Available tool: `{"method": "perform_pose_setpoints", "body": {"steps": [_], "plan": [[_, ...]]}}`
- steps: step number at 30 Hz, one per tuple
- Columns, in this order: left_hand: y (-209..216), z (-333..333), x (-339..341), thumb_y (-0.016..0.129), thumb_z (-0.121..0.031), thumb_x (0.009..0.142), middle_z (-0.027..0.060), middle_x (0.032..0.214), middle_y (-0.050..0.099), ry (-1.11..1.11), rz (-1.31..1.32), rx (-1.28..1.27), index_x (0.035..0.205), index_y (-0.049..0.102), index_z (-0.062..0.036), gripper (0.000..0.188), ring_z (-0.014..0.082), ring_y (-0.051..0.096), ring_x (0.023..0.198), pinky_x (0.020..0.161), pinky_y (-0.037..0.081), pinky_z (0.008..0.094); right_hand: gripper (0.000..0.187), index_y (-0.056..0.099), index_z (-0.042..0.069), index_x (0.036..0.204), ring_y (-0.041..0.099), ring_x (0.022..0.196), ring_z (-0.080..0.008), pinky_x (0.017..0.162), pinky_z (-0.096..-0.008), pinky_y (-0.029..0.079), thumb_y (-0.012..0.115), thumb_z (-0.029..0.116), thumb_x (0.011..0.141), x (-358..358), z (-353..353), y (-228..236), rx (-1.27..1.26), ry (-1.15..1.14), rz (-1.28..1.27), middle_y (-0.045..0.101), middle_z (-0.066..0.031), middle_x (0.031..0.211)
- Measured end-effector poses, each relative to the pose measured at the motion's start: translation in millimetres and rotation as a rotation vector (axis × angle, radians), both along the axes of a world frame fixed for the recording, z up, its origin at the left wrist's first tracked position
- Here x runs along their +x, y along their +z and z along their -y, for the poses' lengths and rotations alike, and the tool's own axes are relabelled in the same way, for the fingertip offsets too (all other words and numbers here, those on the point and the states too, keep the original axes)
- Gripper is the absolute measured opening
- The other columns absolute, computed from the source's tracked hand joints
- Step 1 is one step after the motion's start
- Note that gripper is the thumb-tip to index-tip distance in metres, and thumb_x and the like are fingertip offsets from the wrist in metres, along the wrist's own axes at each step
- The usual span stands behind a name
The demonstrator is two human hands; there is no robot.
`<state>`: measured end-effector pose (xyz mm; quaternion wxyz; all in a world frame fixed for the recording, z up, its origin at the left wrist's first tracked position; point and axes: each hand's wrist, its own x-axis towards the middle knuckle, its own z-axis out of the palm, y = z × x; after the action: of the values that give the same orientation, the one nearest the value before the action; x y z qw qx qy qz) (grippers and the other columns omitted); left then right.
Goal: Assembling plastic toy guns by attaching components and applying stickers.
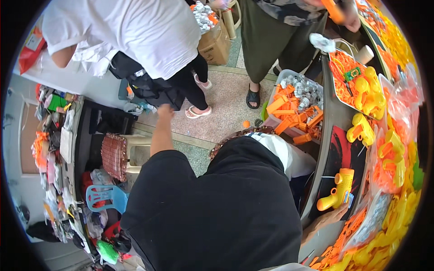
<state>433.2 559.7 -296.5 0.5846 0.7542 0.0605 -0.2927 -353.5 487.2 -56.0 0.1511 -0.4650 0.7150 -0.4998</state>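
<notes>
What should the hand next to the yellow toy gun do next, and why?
Probably slide the right hand up a little and close on the orange handle of the yellow toy gun. That hand lies open and empty on the table edge just below it, while the left hand is stretched far off over the floor.

The person wears a black short-sleeved top, both forearms bare.

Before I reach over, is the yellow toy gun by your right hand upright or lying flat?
Lying flat: the yellow toy gun rests sideways on the table.
</notes>
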Motion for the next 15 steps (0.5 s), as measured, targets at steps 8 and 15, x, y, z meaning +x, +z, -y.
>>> {"method": "perform_pose_setpoints", "body": {"steps": [8, 15], "plan": [[154, -5, 107, 0.051, -0.003, 0.083, 0.0158, 0.106, 0.069, -0.154, 0.386, 0.488, 0.153, 0.029, -0.0213, 0.076, 0.0269, 0.072, 0.079, 0.072, 0.056, 0.0514, 0.052, 0.052, -0.005, 0.134, 0.051, 0.123, -0.0284, 0.107, -0.0377, 0.037, 0.041, 0.037, 0.106, -20, -3, -10, -0.007, 0.122, 0.039, 0.055, -0.0196, 0.133], [181, -5, 161, 0.057, -0.026, 0.092, 0.006, 0.085, 0.065, -0.251, 0.292, 0.55, 0.152, 0.027, -0.0351, 0.068, 0.0212, 0.064, 0.062, 0.06, 0.053, 0.043, 0.052, 0.051, -0.005, 0.135, 0.05, 0.123, -0.0287, 0.107, -0.038, 0.036, 0.04, 0.037, 0.106, -23, 6, -21, -0.005, 0.106, 0.04, 0.054, -0.0197, 0.133]]}}
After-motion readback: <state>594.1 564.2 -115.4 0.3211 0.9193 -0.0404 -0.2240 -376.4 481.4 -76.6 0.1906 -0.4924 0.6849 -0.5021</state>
